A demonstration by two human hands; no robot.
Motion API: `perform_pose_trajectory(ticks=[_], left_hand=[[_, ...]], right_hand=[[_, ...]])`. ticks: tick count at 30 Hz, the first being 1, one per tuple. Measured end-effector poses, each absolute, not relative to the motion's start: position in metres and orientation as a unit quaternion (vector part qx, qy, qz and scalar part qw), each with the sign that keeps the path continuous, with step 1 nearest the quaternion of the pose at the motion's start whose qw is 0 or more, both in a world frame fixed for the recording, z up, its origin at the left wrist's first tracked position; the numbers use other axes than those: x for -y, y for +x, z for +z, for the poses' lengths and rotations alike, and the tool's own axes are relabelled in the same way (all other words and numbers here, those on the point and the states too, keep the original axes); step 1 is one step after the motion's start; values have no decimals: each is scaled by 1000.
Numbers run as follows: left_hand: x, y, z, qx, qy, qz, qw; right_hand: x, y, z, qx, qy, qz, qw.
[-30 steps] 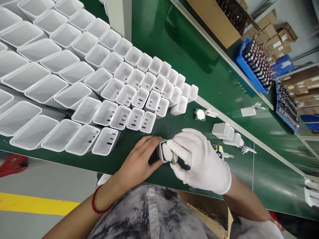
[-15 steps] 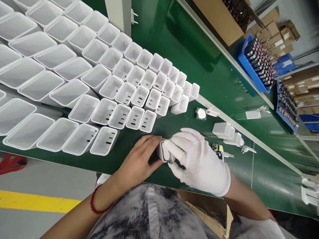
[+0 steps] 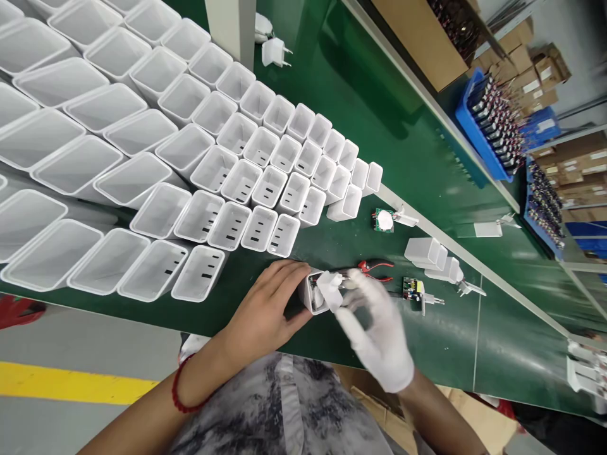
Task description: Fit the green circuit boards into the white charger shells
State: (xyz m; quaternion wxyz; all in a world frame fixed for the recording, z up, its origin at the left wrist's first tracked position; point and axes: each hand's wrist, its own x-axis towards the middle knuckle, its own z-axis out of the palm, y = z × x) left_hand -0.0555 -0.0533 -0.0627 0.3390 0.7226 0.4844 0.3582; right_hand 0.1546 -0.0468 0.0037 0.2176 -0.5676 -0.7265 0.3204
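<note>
My bare left hand [image 3: 270, 303] grips a white rectangular case [image 3: 307, 297] just above the green table's near edge. Some parts show inside the case's open end. A white plug piece [image 3: 331, 289] sits at that opening, tilted, its prongs toward the right. My right hand [image 3: 377, 332], in a white glove, is beside the plug piece, blurred, with thumb and fingers apart; its fingertips are near the prongs. Red-handled pliers [image 3: 374, 268] lie just beyond the glove. A circuit board with a plug [image 3: 413, 289] lies to the right.
Rows of open white cases [image 3: 196, 273] fill the left side. Another circuit board [image 3: 383, 219] and closed white cases [image 3: 424, 251] lie toward the right. A grey post [image 3: 231, 28] rises at the top. Blue trays of parts [image 3: 493, 126] stand beyond the table rail.
My right hand has drawn back from the case and its fingers have spread. The plug piece at the case's opening and the red-handled pliers have come into view.
</note>
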Motion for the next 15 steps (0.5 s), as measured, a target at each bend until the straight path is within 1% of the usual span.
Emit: perform_pose_trajectory(ticks=[1, 3, 5, 7, 10, 13, 15], left_hand=[[53, -56, -60, -487, 721, 349, 348], [52, -59, -53, -489, 722, 316, 375], [51, -60, -45, -489, 722, 284, 399], [50, -59, -38, -489, 718, 270, 415], [46, -53, -30, -497, 700, 297, 419], [41, -45, -30, -507, 687, 352, 383], [38, -40, -35, -513, 678, 392, 351]], right_hand=[[53, 153, -4, 718, -570, 348, 198], [60, 147, -14, 733, -551, 354, 183], [60, 142, -16, 759, -535, 313, 198], [54, 141, -12, 776, -530, 252, 231], [39, 144, -4, 808, -480, 204, 275], [28, 144, -2, 847, -392, 250, 258], [28, 142, -5, 827, -398, 298, 264]])
